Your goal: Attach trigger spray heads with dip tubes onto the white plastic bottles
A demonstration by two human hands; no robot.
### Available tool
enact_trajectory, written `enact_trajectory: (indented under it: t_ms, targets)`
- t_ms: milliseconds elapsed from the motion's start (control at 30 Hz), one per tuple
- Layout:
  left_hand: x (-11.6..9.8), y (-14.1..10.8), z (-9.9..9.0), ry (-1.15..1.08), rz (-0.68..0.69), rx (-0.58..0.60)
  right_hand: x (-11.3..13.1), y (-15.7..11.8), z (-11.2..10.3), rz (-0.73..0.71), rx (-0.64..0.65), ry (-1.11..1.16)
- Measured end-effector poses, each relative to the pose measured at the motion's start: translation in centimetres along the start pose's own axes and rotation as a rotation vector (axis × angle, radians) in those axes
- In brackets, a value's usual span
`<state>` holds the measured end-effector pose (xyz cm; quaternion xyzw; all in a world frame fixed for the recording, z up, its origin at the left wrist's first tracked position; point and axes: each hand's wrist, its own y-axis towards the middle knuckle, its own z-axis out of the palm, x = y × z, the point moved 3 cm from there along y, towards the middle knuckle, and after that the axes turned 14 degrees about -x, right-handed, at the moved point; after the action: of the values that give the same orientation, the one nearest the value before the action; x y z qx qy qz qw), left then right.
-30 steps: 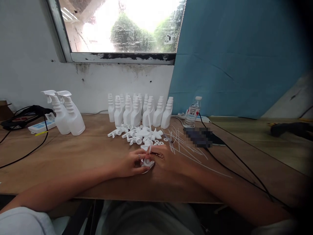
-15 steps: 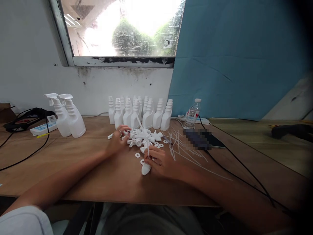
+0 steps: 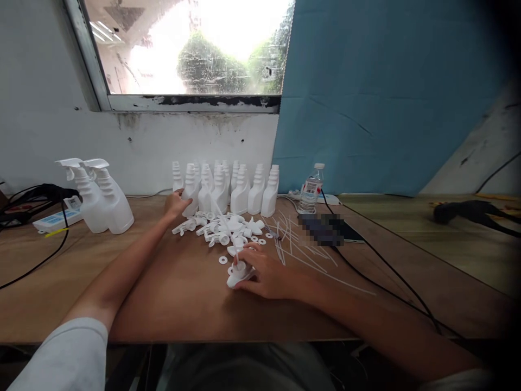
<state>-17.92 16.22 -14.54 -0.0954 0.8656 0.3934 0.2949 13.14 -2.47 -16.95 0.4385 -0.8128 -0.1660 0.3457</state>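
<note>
My left hand [image 3: 177, 205] reaches to the left end of a group of white spray bottles. Its fingers close around the lower part of the leftmost white bottle [image 3: 176, 172], whose neck rises above the hand. Near the front of the table, my right hand [image 3: 260, 269] grips a white trigger sprayer head [image 3: 240, 276], which lies low over the tabletop. A thin white dip tube [image 3: 226, 224] stands up from this sprayer head, leaning left. Behind my right hand spreads a pile of white sprayer heads [image 3: 214, 231], with flat white washers [image 3: 223, 260] close by.
Two bottles with sprayers fitted [image 3: 116, 203] stand at the left near a power strip [image 3: 57, 219]. Loose tubes [image 3: 293, 247], a clear water bottle [image 3: 311, 190], a phone [image 3: 352, 232] and black cables [image 3: 391, 290] lie or stand at the right. A wall [image 3: 142, 146] rises behind.
My left hand has left the pile of sprayer heads and moved up and away to the leftmost bottle. My right hand has turned the sprayer head, its tube now tilting left. The view has shifted slightly right.
</note>
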Motion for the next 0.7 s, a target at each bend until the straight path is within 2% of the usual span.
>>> enact_trajectory:
  t_ms: [67,200,267,367,533,700]
  targets:
    - [-0.7,0.4,-1.6,0.006,0.083,-0.067,-0.2,-0.2,-0.3,0.074,-0.023,0.035]
    - [-2.3,1.2,-5.5,0.046,0.324,-0.314,-0.4,-0.3,-0.8,0.168,-0.030,0.097]
    - [-2.9,1.3,-6.7,0.057,0.408,-0.375,-0.5,-0.3,-0.9,0.181,-0.033,0.098]
    - [-3.4,1.4,-7.5,0.040,0.492,-0.394,-0.7,-0.3,-0.7,0.173,-0.022,0.090]
    - [-4.3,0.9,-7.6,0.013,0.627,-0.373,-0.9,-0.4,-0.4,0.161,-0.021,0.084]
    - [-5.6,0.4,-8.1,0.022,0.778,-0.346,-0.7,-0.2,-0.5,0.205,-0.023,0.169]
